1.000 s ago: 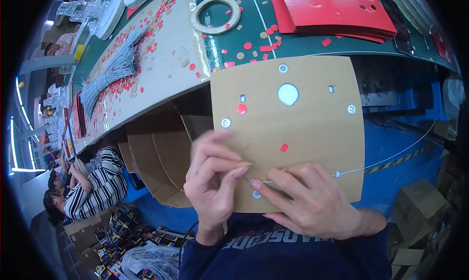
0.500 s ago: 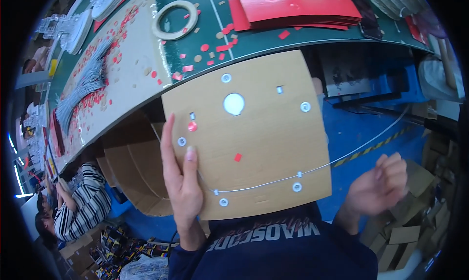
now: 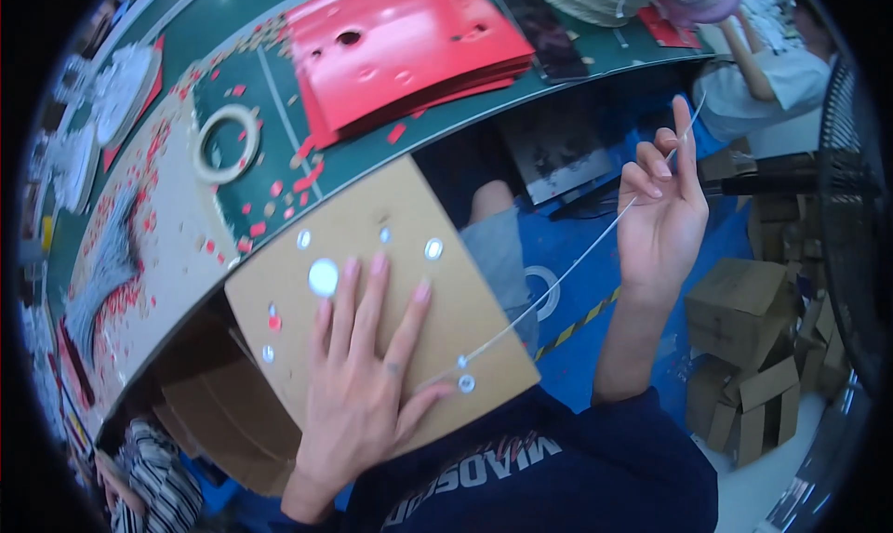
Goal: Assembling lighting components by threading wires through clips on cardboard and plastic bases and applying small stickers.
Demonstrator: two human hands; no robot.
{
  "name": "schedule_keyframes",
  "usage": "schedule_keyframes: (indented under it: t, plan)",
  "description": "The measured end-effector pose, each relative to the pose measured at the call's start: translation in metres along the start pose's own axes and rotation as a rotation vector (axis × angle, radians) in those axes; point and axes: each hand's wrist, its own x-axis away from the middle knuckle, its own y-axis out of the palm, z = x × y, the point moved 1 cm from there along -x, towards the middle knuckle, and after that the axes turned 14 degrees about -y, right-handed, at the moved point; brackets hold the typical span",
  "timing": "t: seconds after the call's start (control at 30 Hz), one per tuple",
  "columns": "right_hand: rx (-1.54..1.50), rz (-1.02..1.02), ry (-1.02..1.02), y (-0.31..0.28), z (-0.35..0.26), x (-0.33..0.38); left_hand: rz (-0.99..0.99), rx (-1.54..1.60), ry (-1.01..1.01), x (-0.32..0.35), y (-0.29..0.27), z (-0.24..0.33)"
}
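- Head view, against half a second ago: the brown cardboard sheet [image 3: 372,291] has turned, its long edge now running from 10 o'clock to 4 o'clock, and it sits lower and more to the left in the picture.
- The left hand [image 3: 358,384] has moved from the sheet's left edge onto its face; it lies flat with the fingers spread, pointing to 12 o'clock, and it presses the sheet, gripping nothing.
- The right hand [image 3: 662,212] was low at 4 o'clock; now it is raised at 2 o'clock, well apart from the sheet.
- This hand stands upright, palm to the left, and pinches the thin white cord [image 3: 558,277] between thumb and fingers, with the other fingers half curled.
- The cord runs taut from a small hole near the sheet's lower corner, at 5 o'clock of the sheet, up to the right hand.
- The sheet has one large round hole and several small ringed holes.
- On the green table [image 3: 279,96], at 12 o'clock, lies a stack of red sheets [image 3: 400,45]; at 10 o'clock a white tape roll [image 3: 226,142] among red paper scraps.
- On the blue floor at 4 o'clock stand plain brown boxes [image 3: 744,310].
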Motion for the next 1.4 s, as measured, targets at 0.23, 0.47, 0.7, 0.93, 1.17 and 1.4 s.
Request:
schedule_keyframes:
  t: [0.23,0.47,0.7,0.93,1.17,1.4]
  plan:
    - [0.078,-0.196,0.128,0.023,-0.013,-0.029,-0.037,0.249,0.01,0.017,0.011,-0.007]
    - [0.83,-1.03,0.226,0.058,0.001,-0.021,0.088,0.203,-0.078,0.019,0.017,0.004]
    - [1.01,-1.622,-0.265,0.066,0.033,0.03,0.098,0.266,-0.08,0.017,0.016,-0.003]
    - [1.087,-1.746,-0.384,0.067,0.033,0.034,0.103,0.217,-0.088,0.019,0.018,-0.011]
    - [1.204,-1.938,-0.536,0.075,0.023,0.043,0.096,0.261,-0.123,0.016,0.016,-0.01]
    - [1.248,-2.037,-0.62,0.082,0.024,0.043,0.083,0.22,-0.115,0.011,0.015,-0.013]
